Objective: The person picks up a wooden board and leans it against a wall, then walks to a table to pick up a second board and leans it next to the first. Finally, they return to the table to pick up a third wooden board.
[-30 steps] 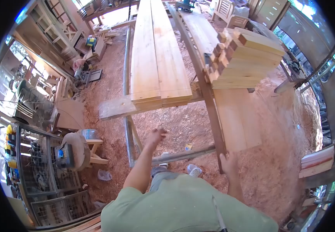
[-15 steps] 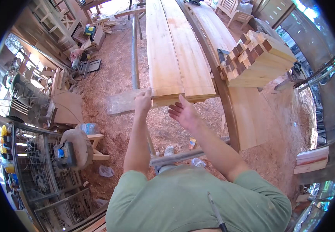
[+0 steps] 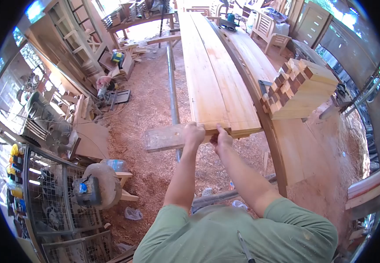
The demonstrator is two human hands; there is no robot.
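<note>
Two long pale planks (image 3: 205,83) lie side by side, running away from me, with more wood beneath their near ends. My left hand (image 3: 194,133) is closed around the near left corner of the left plank. Its thumb side rests on top. My right hand (image 3: 222,139) grips the same plank's near end close to the seam, thumb on top and fingers curled underneath, partly hidden. The right plank (image 3: 234,90) lies just beside it, ending near a dark wooden beam (image 3: 264,120). A weathered board (image 3: 163,138) sticks out leftward under the plank ends.
A stack of squared timber (image 3: 304,90) stands right of the beam. A metal pipe (image 3: 171,83) runs along the left side. Wire-mesh shelving (image 3: 52,188) and a round wooden stool-like piece (image 3: 111,186) are at lower left. Shavings cover the floor (image 3: 142,175).
My right hand, open beside the plank end before, has closed on it. My left hand still holds the corner. The camera view has shifted, so the planks appear lower and further right.
</note>
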